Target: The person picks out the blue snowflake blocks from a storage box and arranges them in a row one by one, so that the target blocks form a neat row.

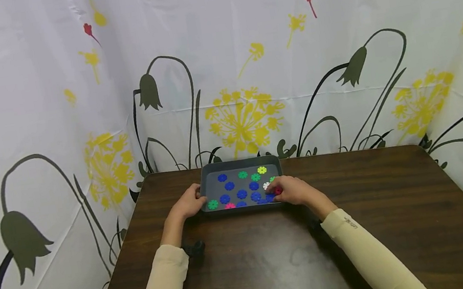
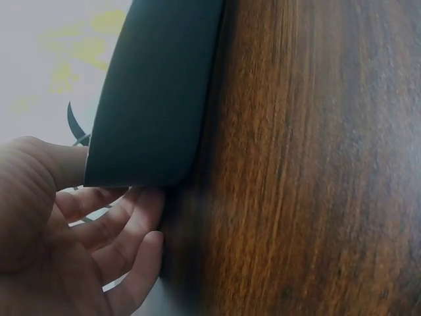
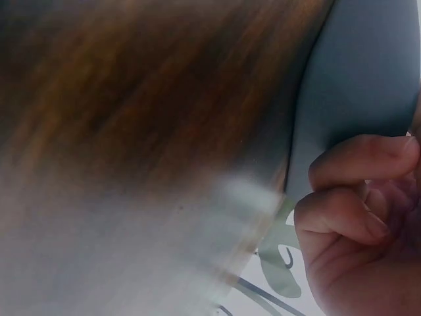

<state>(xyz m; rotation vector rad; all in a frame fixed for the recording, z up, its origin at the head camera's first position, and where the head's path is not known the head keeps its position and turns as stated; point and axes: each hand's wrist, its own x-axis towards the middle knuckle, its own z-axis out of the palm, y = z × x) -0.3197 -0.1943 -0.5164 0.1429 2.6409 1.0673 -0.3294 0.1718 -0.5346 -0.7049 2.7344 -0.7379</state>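
A dark grey tray (image 1: pixel 238 163) lies at the table's back edge and holds several flower-shaped discs, among them a blue disc (image 1: pixel 242 194), a green disc (image 1: pixel 213 205) and a pink disc (image 1: pixel 229 205). My left hand (image 1: pixel 188 203) grips the tray's left end. In the left wrist view its thumb lies at the rim, fingers curled beneath the tray wall (image 2: pixel 154 99). Over the tray's right end reaches my right hand (image 1: pixel 292 189), fingers bent, beside a white disc (image 1: pixel 266 186). A red disc (image 1: pixel 278 190) shows in its hollow; whether it is held is unclear.
The brown wooden table (image 1: pixel 249 270) extends toward me and to both sides. Behind it hangs a white curtain (image 1: pixel 206 29) with printed flowers. A dark strap (image 1: pixel 195 249) shows by my left wrist.
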